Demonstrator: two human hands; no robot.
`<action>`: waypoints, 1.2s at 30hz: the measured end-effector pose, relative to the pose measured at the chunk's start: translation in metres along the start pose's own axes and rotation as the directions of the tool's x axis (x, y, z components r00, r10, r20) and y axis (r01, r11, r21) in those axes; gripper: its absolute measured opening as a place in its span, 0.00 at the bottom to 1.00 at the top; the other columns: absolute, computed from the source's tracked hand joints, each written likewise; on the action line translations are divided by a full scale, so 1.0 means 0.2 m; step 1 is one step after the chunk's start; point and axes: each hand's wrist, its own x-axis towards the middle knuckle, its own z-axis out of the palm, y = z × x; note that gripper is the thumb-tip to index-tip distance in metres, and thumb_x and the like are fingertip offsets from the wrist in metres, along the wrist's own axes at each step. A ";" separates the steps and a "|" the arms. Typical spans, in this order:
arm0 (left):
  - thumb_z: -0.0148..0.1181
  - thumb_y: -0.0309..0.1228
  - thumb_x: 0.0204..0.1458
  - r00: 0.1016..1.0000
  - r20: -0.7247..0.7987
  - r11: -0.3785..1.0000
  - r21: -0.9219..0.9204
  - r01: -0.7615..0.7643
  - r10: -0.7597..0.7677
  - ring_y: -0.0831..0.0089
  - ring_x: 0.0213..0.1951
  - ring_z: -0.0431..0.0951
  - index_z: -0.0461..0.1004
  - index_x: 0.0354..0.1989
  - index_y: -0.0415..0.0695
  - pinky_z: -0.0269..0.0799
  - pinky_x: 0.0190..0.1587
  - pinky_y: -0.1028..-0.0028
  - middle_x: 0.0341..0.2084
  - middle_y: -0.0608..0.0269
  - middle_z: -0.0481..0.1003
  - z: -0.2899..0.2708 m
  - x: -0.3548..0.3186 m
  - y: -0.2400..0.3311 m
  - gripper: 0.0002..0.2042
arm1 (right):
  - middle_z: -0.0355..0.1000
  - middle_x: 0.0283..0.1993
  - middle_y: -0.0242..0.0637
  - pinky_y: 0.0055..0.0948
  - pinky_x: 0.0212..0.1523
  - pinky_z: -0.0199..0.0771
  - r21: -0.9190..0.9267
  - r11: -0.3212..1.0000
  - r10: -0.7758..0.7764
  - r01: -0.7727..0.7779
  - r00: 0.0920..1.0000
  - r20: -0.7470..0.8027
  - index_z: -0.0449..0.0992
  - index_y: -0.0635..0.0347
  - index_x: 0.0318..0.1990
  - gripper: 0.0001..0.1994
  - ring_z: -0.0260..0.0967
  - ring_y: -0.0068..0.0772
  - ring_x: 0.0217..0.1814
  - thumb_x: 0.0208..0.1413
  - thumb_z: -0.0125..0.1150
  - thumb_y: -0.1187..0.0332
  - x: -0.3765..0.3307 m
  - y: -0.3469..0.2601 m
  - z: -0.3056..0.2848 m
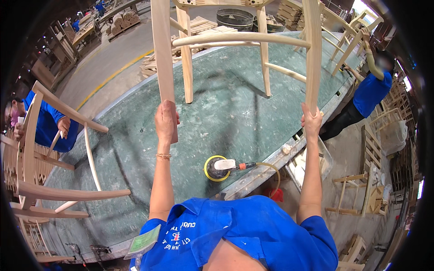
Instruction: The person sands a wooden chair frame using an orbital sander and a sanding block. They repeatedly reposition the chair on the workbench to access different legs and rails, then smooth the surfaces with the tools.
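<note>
An unfinished wooden chair frame (244, 38) stands tilted before me, its two nearer legs pointing toward me and two far legs reaching down to the green worktable (217, 122). My left hand (166, 121) is wrapped round the lower end of the left near leg. Around the end of the right near leg my right hand (312, 121) is closed too. Between my forearms a round sander (219, 168) with a yellow-edged pad and a pale hose rests on the table, touched by neither hand.
At the left, a person in blue (56, 119) handles another chair frame (63, 194). Someone else in blue (373, 88) works on a chair (348, 38) at the table's far right. Slats (156, 63) are stacked beyond the table, near a black tub (235, 19). A red container (276, 195) stands below the edge.
</note>
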 end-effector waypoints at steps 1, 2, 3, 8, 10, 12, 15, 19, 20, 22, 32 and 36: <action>0.40 0.57 0.59 1.000 -0.013 1.000 0.013 -0.004 0.004 0.79 0.16 0.70 0.68 0.31 0.41 0.67 0.19 0.78 0.15 0.67 0.68 0.00 0.00 0.00 0.27 | 0.62 0.17 0.25 0.17 0.14 0.57 -0.007 1.000 -0.006 0.006 1.000 -0.004 0.74 0.61 0.38 0.17 0.59 0.13 0.15 0.51 0.66 0.56 0.00 0.00 0.00; 0.40 0.57 0.60 1.000 -0.025 1.000 0.026 -0.007 0.008 0.79 0.16 0.70 0.68 0.30 0.41 0.66 0.19 0.78 0.15 0.66 0.68 0.01 -0.01 0.00 0.27 | 0.62 0.17 0.25 0.17 0.14 0.57 -0.014 1.000 -0.011 0.011 1.000 -0.008 0.74 0.61 0.38 0.17 0.59 0.13 0.15 0.51 0.66 0.56 0.00 -0.01 0.00; 0.40 0.57 0.60 0.999 -0.037 0.999 0.039 -0.013 0.015 0.79 0.16 0.70 0.68 0.30 0.41 0.66 0.18 0.78 0.15 0.66 0.68 0.01 -0.01 0.00 0.27 | 0.62 0.17 0.25 0.17 0.14 0.57 -0.019 1.000 -0.018 0.018 1.000 -0.013 0.74 0.62 0.38 0.17 0.59 0.13 0.15 0.51 0.66 0.56 0.00 -0.01 0.00; 0.40 0.56 0.60 0.999 -0.031 0.999 0.039 -0.029 0.030 0.80 0.15 0.68 0.68 0.31 0.41 0.65 0.18 0.78 0.14 0.66 0.68 0.00 -0.05 -0.02 0.27 | 0.63 0.17 0.25 0.18 0.15 0.58 -0.039 0.999 -0.009 0.007 0.999 -0.040 0.74 0.62 0.37 0.17 0.59 0.14 0.15 0.52 0.65 0.55 -0.05 0.03 -0.02; 0.40 0.56 0.60 0.999 -0.021 0.999 0.035 -0.030 0.031 0.80 0.15 0.68 0.67 0.32 0.40 0.65 0.18 0.78 0.15 0.65 0.68 0.00 -0.08 -0.03 0.27 | 0.62 0.17 0.25 0.17 0.15 0.59 -0.039 0.999 -0.021 0.019 0.998 -0.059 0.74 0.62 0.37 0.17 0.59 0.14 0.15 0.52 0.65 0.55 -0.07 0.05 -0.02; 0.39 0.56 0.60 0.999 -0.025 0.999 0.008 -0.037 0.038 0.80 0.15 0.67 0.67 0.32 0.39 0.65 0.18 0.79 0.15 0.65 0.68 0.00 -0.09 -0.05 0.27 | 0.62 0.16 0.25 0.18 0.16 0.59 -0.024 0.999 -0.035 0.033 0.997 -0.071 0.74 0.62 0.36 0.17 0.59 0.14 0.15 0.52 0.65 0.55 -0.09 0.07 -0.02; 0.41 0.54 0.61 0.998 -0.030 0.998 -0.019 -0.055 0.054 0.81 0.16 0.68 0.67 0.32 0.40 0.64 0.18 0.79 0.14 0.67 0.67 0.01 -0.12 -0.06 0.25 | 0.62 0.15 0.26 0.18 0.16 0.58 -0.071 0.996 -0.064 0.058 0.995 -0.082 0.73 0.62 0.35 0.16 0.59 0.15 0.14 0.53 0.64 0.56 -0.11 0.11 -0.03; 0.42 0.53 0.61 0.997 -0.033 0.996 -0.046 -0.077 0.075 0.81 0.16 0.68 0.66 0.32 0.41 0.64 0.18 0.79 0.13 0.67 0.67 0.00 -0.19 -0.11 0.24 | 0.62 0.15 0.27 0.19 0.15 0.58 -0.080 0.995 -0.073 0.065 0.991 -0.110 0.73 0.62 0.34 0.15 0.59 0.16 0.14 0.53 0.64 0.58 -0.16 0.19 -0.05; 0.42 0.54 0.60 0.996 -0.030 0.996 -0.038 -0.081 0.080 0.80 0.16 0.68 0.66 0.32 0.41 0.64 0.18 0.79 0.13 0.67 0.67 0.00 -0.20 -0.13 0.25 | 0.62 0.15 0.26 0.19 0.15 0.57 -0.072 0.996 -0.066 0.058 0.991 -0.113 0.72 0.62 0.33 0.14 0.59 0.16 0.14 0.53 0.63 0.59 -0.18 0.21 -0.06; 0.42 0.56 0.59 0.995 -0.027 0.996 -0.019 -0.093 0.092 0.80 0.16 0.68 0.66 0.32 0.40 0.64 0.18 0.79 0.13 0.67 0.67 -0.02 -0.23 -0.17 0.26 | 0.62 0.15 0.26 0.19 0.15 0.57 -0.052 0.998 -0.053 0.047 0.992 -0.116 0.72 0.62 0.32 0.13 0.59 0.16 0.14 0.54 0.63 0.60 -0.21 0.24 -0.05; 0.41 0.65 0.54 0.997 -0.038 0.998 -0.008 -0.061 0.060 0.78 0.17 0.68 0.66 0.32 0.40 0.64 0.19 0.76 0.14 0.66 0.67 -0.02 -0.40 -0.31 0.33 | 0.67 0.27 0.33 0.23 0.23 0.63 -0.233 0.965 -0.196 0.118 0.916 -0.349 0.69 0.64 0.37 0.11 0.64 0.20 0.23 0.54 0.62 0.66 -0.43 0.67 -0.07; 0.40 0.68 0.51 0.995 -0.093 0.999 0.034 -0.031 0.034 0.78 0.17 0.68 0.66 0.29 0.40 0.63 0.19 0.76 0.14 0.65 0.67 -0.04 -0.46 -0.32 0.35 | 0.63 0.23 0.29 0.20 0.19 0.60 0.372 0.872 0.443 -0.319 0.838 -0.318 0.67 0.57 0.34 0.10 0.60 0.19 0.18 0.55 0.61 0.64 -0.66 0.78 0.03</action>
